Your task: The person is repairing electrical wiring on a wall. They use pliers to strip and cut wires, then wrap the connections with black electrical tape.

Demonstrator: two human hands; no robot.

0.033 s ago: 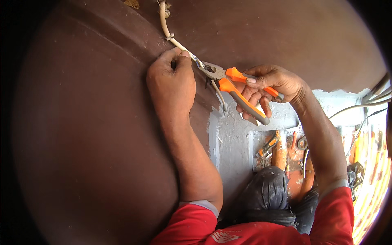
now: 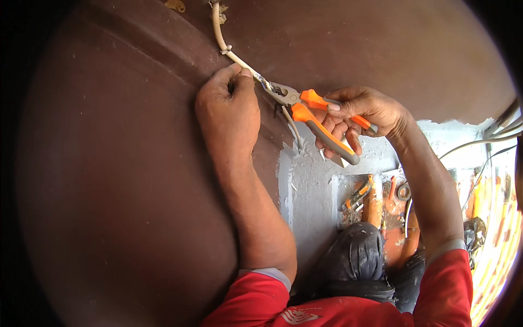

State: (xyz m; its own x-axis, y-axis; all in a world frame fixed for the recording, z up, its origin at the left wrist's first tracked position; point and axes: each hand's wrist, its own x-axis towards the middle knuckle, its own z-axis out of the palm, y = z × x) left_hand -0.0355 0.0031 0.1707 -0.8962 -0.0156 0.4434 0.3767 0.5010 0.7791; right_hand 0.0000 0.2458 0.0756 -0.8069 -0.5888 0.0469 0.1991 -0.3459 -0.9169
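A pale cable runs down the brown surface, held by a clip. My left hand pinches it with thumb and fingers. Just below, the grey jaws of pliers with orange-and-grey handles are at a section of the cable where some blue shows. Whether the jaws bite it is too small to tell. My right hand holds the pliers by their handles, which are spread apart. The lower stretch of cable runs behind the pliers onto a grey-painted area.
Below the grey band lie an orange-and-black tool, a red tool and a dark ring by my knee. Several loose cables run at the right, near a crumpled black bag.
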